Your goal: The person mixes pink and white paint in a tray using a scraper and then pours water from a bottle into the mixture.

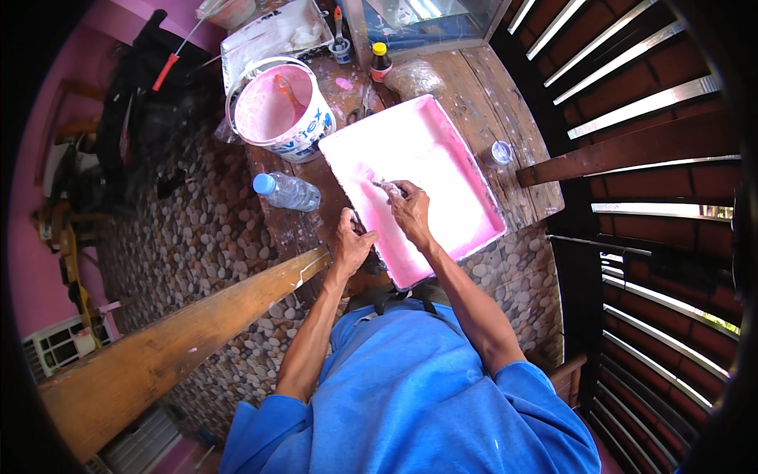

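Note:
A paint tray (397, 272) with pink-stained walls lies on the wooden table, a layer of pale pink paint over its bottom. My right hand (411, 213) is over the tray's left half, closed around a paint-smeared paintbrush (384, 184). Its pink bristle end points to the far left and touches the paint. At the tray's near left side, my left hand (353, 246) grips the rim, thumb on the edge and fingers along the outside. A clear plastic bottle (294, 193) with a blue cap lies just left of the tray.
A white bucket (308, 130) with pink paint inside holds a brush (288, 93). Behind the tray stand a small yellow-capped bottle (380, 62) and a cup (339, 52) with another brush. A clear jar (499, 154) sits right. A wooden beam (197, 347) crosses at lower left.

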A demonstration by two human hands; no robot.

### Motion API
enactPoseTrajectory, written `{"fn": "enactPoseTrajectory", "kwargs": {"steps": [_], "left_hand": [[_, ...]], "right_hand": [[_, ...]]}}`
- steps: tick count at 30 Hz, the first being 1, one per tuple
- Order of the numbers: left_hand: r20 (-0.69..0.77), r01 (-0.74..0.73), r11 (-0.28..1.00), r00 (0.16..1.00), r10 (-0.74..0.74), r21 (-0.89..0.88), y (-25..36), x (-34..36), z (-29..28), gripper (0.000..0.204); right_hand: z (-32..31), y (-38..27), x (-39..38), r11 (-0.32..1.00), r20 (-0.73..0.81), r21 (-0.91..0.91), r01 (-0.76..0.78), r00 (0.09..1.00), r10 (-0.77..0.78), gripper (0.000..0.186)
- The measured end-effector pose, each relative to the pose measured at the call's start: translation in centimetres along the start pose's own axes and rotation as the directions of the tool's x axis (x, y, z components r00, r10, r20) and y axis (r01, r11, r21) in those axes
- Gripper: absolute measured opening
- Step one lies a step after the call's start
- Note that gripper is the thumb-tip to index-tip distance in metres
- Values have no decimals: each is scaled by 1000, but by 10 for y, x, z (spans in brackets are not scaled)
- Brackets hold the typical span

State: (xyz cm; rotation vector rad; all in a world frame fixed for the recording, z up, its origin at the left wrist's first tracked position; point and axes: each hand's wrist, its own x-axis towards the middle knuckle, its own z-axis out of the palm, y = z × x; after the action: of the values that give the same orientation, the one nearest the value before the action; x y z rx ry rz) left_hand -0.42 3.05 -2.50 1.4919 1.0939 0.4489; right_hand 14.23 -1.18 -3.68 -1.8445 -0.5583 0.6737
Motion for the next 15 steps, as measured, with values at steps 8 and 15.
{"fn": "enactPoseTrajectory", "kwargs": {"steps": [8,15], "left_hand": [[15,-12,999,1000,13,-34,-9,4,-2,31],[7,-38,993,999,39,-111,-19,10,-5,30]], "right_hand": [[-1,8,1,999,0,-50,-8,1000,8,22],[-61,20,24,996,-245,-81,33,968,-52,20]]}}
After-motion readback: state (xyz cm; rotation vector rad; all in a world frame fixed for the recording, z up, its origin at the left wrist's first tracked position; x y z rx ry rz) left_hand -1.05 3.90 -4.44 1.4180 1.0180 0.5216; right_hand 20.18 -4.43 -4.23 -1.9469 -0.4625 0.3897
